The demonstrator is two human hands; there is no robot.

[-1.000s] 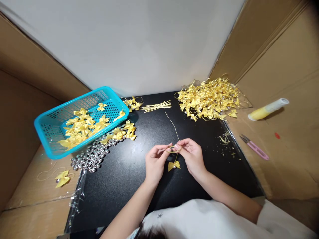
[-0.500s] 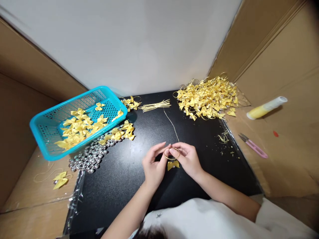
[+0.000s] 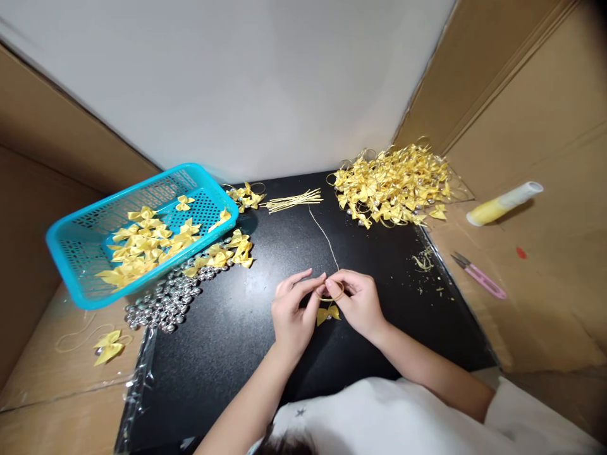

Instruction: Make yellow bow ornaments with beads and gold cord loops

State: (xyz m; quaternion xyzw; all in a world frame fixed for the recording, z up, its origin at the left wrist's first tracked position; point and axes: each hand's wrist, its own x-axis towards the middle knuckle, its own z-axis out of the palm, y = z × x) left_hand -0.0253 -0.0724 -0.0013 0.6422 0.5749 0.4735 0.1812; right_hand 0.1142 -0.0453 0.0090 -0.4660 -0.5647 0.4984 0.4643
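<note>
Over the black table (image 3: 213, 360), my left hand (image 3: 294, 309) and my right hand (image 3: 360, 303) meet with fingertips pinched on a loop of gold cord (image 3: 328, 299). Below the loop hangs a yellow ribbon bow (image 3: 328, 315), with a small silvery bell or bead at its middle, partly hard to make out. One thin strand of cord (image 3: 324, 234) runs from my right fingers across the table towards a bundle of cut gold cords (image 3: 291, 201). The exact crossing of the cord between my fingertips is hidden.
To the left a blue basket (image 3: 71, 278) holds yellow bows, beside silver bells (image 3: 165, 303) and more bows (image 3: 220, 254). A large pile of corded bows (image 3: 391, 183) lies at the back right. Pink thread snips (image 3: 484, 278) and a yellow-white tube (image 3: 505, 203) lie further right.
The fingertips have shifted slightly on the cord loop, which now looks flatter and more covered by the fingers. The whole view has turned a little; the other things stay put.
</note>
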